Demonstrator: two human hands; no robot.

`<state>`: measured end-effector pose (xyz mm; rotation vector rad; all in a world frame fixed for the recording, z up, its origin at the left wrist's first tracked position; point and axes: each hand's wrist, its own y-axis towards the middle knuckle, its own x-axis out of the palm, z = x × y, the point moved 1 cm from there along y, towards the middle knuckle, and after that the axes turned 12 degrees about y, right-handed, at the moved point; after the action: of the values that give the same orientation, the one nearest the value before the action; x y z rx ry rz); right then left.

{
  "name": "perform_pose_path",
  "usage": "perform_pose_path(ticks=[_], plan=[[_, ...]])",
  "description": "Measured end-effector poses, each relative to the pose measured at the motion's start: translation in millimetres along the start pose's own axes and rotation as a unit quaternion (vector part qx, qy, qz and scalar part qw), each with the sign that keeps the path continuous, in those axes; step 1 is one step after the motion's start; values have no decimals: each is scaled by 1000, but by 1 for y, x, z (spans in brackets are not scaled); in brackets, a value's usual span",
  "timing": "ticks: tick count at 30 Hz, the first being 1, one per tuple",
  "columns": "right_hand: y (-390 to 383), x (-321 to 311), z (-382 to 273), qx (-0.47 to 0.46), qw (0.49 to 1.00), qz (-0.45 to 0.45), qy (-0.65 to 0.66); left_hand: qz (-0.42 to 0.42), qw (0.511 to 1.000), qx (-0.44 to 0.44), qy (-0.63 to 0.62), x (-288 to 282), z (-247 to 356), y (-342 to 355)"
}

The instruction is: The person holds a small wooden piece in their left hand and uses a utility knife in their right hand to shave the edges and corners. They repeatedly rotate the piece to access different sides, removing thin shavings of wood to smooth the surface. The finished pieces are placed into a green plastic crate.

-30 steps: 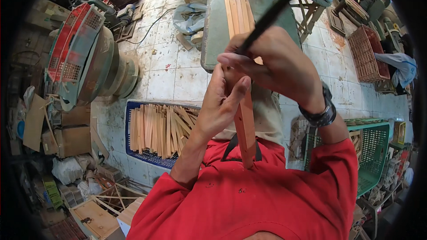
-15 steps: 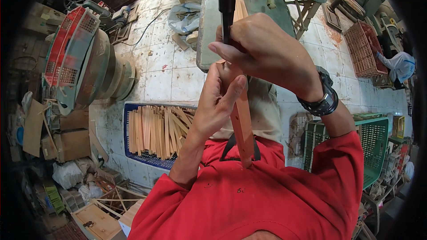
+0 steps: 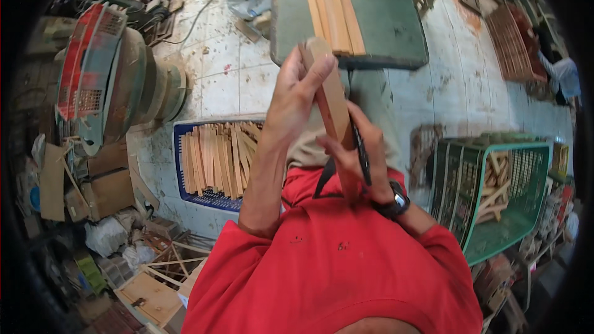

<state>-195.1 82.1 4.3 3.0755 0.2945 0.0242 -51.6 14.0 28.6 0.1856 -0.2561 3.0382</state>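
A wooden strip [image 3: 335,104] points away from my body, its near end against my red shirt. My left hand [image 3: 293,94] is closed around the strip near its far end, thumb on top. My right hand [image 3: 373,148] is at the lower part of the strip, with a long dark tool [image 3: 361,156] in its grip, lying alongside the wood. The tool's exact kind is hard to make out. Beyond my hands, several wooden strips [image 3: 332,9] lie side by side on a green-grey worktop [image 3: 387,25].
A blue basket [image 3: 179,176] full of wooden strips stands on the tiled floor at left. At right is a green crate [image 3: 526,222] with wood pieces inside. A machine with a red guard [image 3: 90,65] stands far left; a brown crate [image 3: 513,43] is far right.
My right hand has come down toward my body along the strip, bringing the dark tool with it. My left hand still holds the strip. The view has shifted, showing more of the worktop's strips.
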Motion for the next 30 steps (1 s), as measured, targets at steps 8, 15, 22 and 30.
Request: perform_pose_path(ticks=[8, 15, 22, 30], plan=[[48, -58, -5, -126, 892, 283, 330, -137, 983, 117, 41, 25, -33, -46], [50, -58, -24, -87, 856, 294, 417, -38, 845, 447, 291, 43, -39, -37], [2, -104, 22, -160, 859, 425, 238, 91, 949, 303, -11, -22, 19, -1], [-9, -95, -11, -205, 859, 447, 144, 77, 944, 320, -19, -60, 33, 13]])
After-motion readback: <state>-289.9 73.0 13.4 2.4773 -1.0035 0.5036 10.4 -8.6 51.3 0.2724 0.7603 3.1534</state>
